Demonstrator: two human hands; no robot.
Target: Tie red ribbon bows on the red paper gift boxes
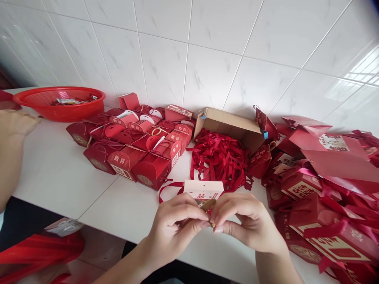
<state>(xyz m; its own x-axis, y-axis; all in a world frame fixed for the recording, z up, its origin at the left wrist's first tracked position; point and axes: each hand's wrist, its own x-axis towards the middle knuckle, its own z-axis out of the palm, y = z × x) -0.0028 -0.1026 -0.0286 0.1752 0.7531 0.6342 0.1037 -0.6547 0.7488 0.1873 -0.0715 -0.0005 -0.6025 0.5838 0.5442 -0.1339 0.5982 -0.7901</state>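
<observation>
My left hand [180, 225] and my right hand [242, 223] meet at the table's front edge, fingertips pinched together. Between them is a small gold-coloured piece [212, 225]; its full shape is hidden by the fingers. A brownish flat strip [208, 204] shows above the fingertips. Just behind my hands lies a white card box [203, 188] with red print, partly covered by my fingers. A red ribbon [166, 189] loops out from its left side. Beyond it, a pile of red ribbons [220, 157] spills from an open cardboard box [231, 122].
Rows of red gift boxes [121, 159] stand at the centre left. A red plastic basket [59, 112] with small wrapped items is at the back left. More red boxes with bows [322, 221] crowd the right. Another person's arm [10, 154] reaches in at the left edge.
</observation>
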